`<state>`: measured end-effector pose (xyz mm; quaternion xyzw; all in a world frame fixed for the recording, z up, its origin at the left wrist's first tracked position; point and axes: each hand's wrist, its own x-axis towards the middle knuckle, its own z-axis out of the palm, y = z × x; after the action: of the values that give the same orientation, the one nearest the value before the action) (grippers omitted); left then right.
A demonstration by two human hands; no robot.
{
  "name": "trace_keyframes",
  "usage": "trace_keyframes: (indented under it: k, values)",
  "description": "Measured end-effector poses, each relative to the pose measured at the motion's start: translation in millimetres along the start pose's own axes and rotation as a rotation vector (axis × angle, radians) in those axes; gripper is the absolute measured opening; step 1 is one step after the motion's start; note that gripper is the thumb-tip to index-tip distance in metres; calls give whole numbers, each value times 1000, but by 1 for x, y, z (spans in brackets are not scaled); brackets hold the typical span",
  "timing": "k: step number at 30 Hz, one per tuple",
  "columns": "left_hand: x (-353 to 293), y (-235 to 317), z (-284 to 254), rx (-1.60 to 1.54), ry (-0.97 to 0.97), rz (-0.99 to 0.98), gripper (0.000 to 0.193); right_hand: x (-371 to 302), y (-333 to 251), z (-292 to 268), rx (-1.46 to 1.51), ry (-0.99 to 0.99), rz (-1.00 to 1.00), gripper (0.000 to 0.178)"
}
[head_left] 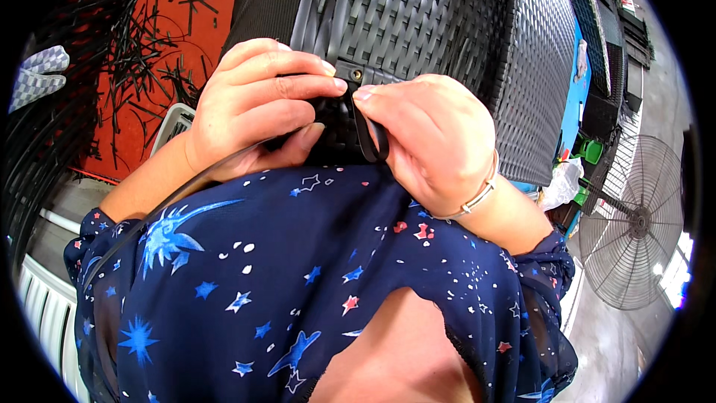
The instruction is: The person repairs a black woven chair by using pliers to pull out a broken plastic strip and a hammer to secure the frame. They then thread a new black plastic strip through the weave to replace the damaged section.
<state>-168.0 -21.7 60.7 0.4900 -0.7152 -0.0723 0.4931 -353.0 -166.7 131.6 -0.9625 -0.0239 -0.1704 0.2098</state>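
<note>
Head view: both hands met at upper centre, just above the shirt front. Right hand had thumb and index pinched closed on a flat black plastic strip. Strip hung in a short loop below the fingertips, centre of frame; the close pinch near the work looked chosen for control of a thin, springy piece.

Left hand was partly curled, index and middle fingertips up against the edge of the black woven panel, thumb lower and apart from them. A dark strand ran from under that palm down to lower left, across the navy star-print shirt. Couldn't tell whether the left fingers gripped it or just guided it, nor whether it was the same piece as the loop; contact point was hidden. Left fingertips probably steadied the edge.

Panel filled upper centre to upper right, edge toward the wearer, likely so both hands reached it at chest height. Brass-coloured fastener showed in that edge, just above the fingertips.

Upper left: red surface with loose black strip pieces scattered over it, presumably offcuts. Right: floor fan, caged, well apart from the hands. Between fan and panel: clear plastic bag and a green plastic item.
</note>
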Motion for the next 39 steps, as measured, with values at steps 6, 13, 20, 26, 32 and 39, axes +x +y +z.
trace_keyframes:
  k: [6,13,20,26,32,39]
  values:
    - [-2,-1,2,-8,17,-4,8,5,1,1,26,-17,81,21]
    - [-3,1,2,1,33,-16,6,2,2,3,88,120,195,15]
    - [-10,-5,3,-39,62,-45,5,-2,13,12,55,170,189,11]
    - [-3,-1,-1,77,53,-5,7,-4,3,8,-128,135,107,12]
    - [12,-1,-1,110,13,15,8,-8,3,6,-56,184,33,12]
    - [14,-4,-1,25,-26,2,11,-10,7,10,127,189,175,16]
